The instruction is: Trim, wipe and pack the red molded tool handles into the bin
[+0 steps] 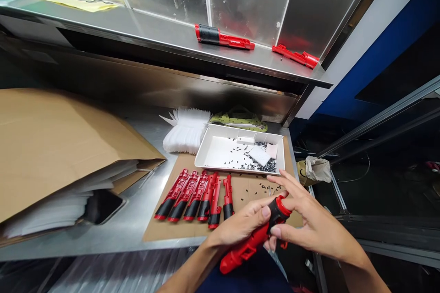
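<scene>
The held tubular plastic housing (250,241) is red and black; behind the white rectangular tray (216,151), a yellow-green pouch (223,119) shows dark spots.

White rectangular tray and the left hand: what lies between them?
In the head view, small black pieces lie scattered on brown cardboard between the tray and left hand.

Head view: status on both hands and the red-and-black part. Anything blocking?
Left hand gripping red-and-black part. Right hand at its black, red-rimmed end. White tray beyond hands; no obstruction seen.
</scene>
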The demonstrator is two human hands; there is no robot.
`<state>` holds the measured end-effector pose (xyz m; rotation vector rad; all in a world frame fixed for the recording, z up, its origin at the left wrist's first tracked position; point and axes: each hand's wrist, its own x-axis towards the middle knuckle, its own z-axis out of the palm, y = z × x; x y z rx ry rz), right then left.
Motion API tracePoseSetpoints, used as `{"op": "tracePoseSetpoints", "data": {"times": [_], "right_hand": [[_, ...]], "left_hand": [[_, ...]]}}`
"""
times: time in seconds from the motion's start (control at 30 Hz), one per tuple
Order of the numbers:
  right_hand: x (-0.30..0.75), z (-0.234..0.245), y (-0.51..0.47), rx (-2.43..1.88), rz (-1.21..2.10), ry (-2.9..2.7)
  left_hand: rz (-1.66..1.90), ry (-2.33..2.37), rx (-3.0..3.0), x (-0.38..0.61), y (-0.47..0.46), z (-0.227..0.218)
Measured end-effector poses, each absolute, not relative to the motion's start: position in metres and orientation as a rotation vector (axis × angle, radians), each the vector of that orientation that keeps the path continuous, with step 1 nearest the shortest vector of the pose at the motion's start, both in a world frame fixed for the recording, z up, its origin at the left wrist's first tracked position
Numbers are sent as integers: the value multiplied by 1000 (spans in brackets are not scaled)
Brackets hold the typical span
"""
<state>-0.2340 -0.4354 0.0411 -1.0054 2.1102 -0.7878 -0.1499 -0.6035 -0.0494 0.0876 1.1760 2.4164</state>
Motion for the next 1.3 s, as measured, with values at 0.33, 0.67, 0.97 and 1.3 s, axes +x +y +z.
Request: {"op": "tracePoseSetpoints", "data": {"times": [0.33, 0.67, 0.97, 1.3], "right_hand": [[-234, 23, -432, -912, -1065, 2154], [-249, 27, -431, -983, -1046, 1864], [-263, 26, -430, -1000, -1118, 1738], [-254, 26, -431, -974, -998, 1948]], "left_hand": [[2452, 1172, 97, -153, -601, -47], [2428, 1089, 46, -156, -598, -49], [2445, 1072, -45, -158, -601, -42], [2409, 1123, -75, -157, -601, -53]]}}
